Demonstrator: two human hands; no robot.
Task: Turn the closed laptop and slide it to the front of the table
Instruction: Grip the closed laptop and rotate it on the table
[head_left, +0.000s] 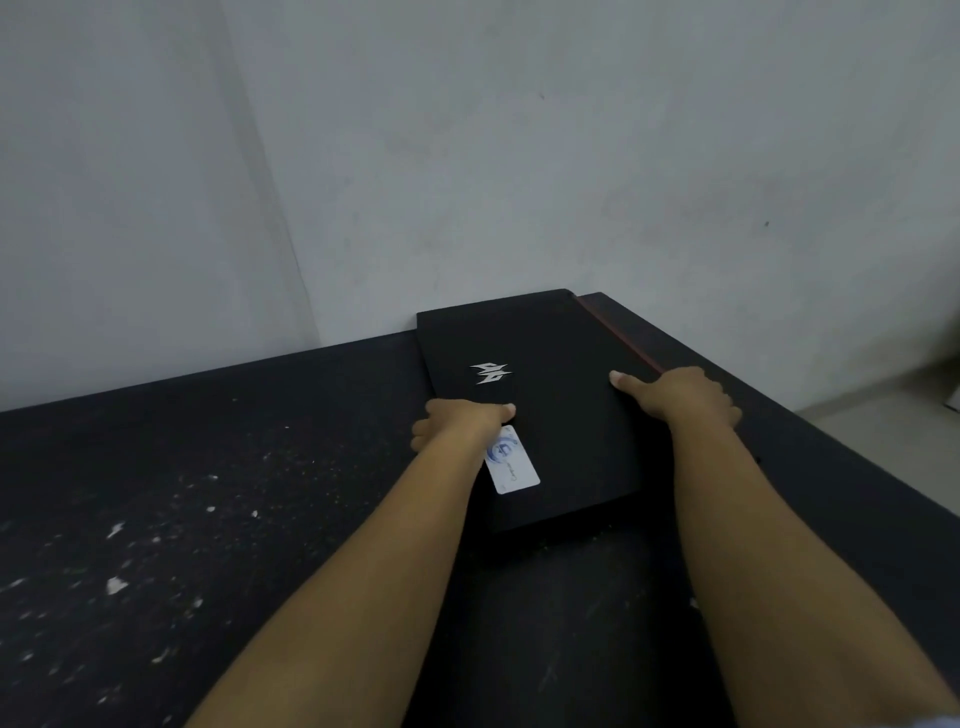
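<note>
A closed black laptop lies on the dark table near the back right corner, with one short end toward me. Its lid carries a silver logo and a white sticker. A red strip runs along its right long side. My left hand grips the laptop's left long edge, thumb on the lid. On the opposite long edge my right hand holds it the same way, with its fingers wrapped over the side and hidden.
The black table is scuffed with white specks on its left half. A grey wall stands right behind the laptop's far end. The table's right edge drops off to a pale floor.
</note>
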